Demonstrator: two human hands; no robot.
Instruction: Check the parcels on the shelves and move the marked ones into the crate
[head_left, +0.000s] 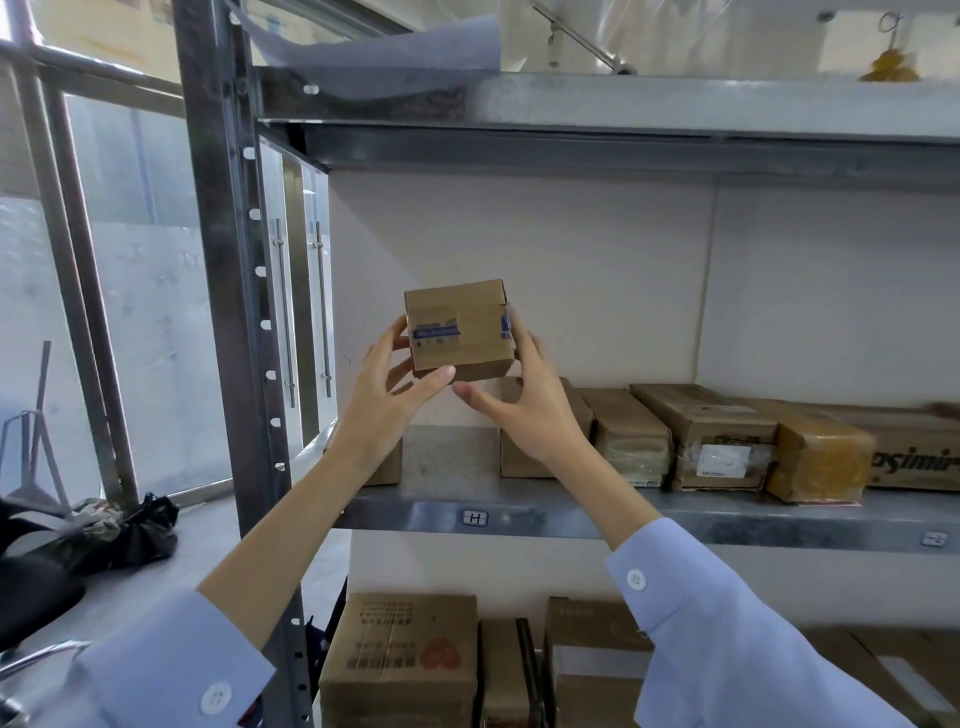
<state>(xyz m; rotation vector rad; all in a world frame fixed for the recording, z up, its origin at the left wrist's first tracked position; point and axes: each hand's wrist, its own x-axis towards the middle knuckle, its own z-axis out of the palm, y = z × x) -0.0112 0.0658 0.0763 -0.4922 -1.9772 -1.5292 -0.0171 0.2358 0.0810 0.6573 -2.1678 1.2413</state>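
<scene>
Head view: small cardboard parcel (459, 329) held up in the air above the middle shelf (571, 519), blue print on its near face. Left hand (395, 389) clasping left side, thumb under bottom edge. Right hand (524, 405) on right side, fingers wrapped, thumb underneath. Other parcels (727, 436) lined up on shelf to the right; more boxes (400, 654) below.
</scene>
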